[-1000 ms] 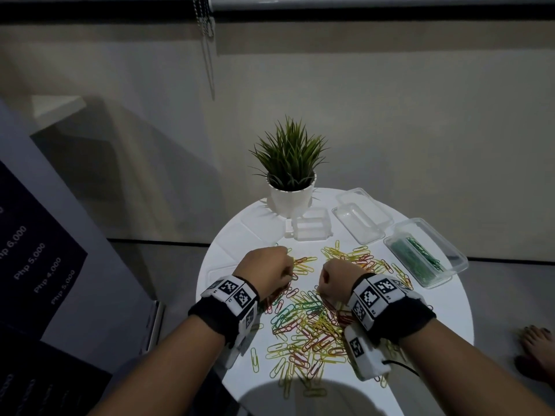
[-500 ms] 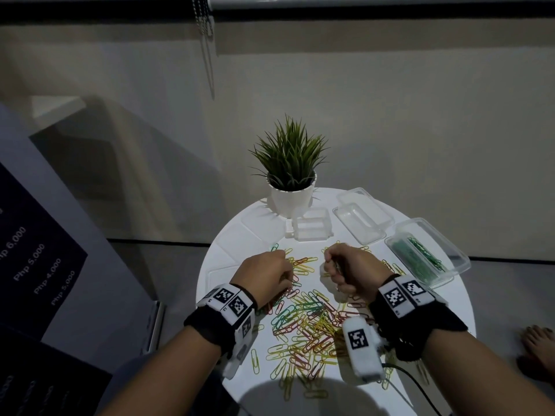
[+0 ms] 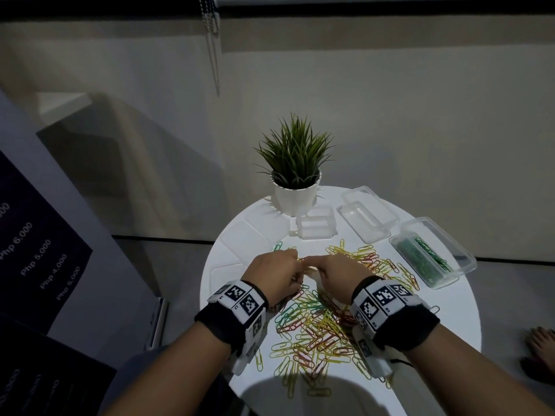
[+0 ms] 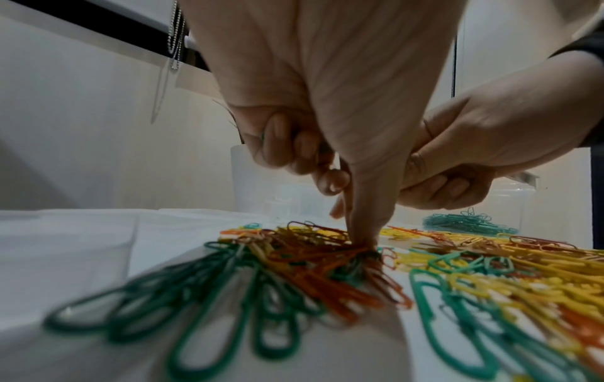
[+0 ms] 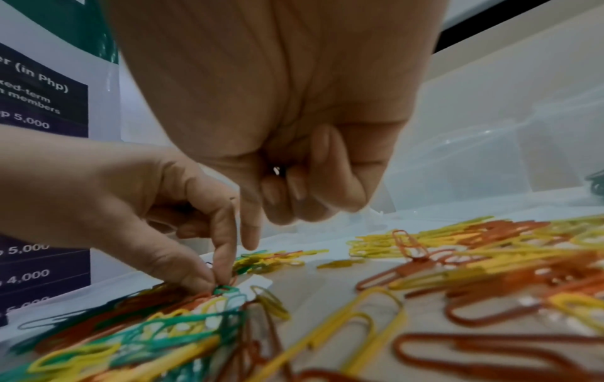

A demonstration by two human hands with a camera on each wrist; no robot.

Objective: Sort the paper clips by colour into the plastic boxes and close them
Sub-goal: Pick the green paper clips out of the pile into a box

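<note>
Several green, yellow and orange paper clips (image 3: 312,322) lie heaped on the round white table (image 3: 444,319). My left hand (image 3: 295,277) hovers over the heap's far edge. Its thumb and forefinger pinch a green clip (image 5: 225,289) in the pile (image 4: 326,258), and its other fingers are curled. My right hand (image 3: 315,265) is close beside it, fingers (image 5: 310,188) curled into the palm and the forefinger pointing down. A small glint shows inside that curl, but I cannot tell what it is. An open clear box (image 3: 432,253) at the right holds green clips.
A second open clear box (image 3: 369,217) and a small clear box (image 3: 315,226) stand at the back, next to a potted plant (image 3: 295,175). A flat lid (image 3: 228,274) lies at the table's left edge. A dark printed sign (image 3: 36,265) stands to the left, and a bare foot (image 3: 540,340) to the right.
My right hand rose toward the back of the pile, then came back left until it nearly touches the left hand. My left hand lowered its thumb and forefinger onto a clip.
</note>
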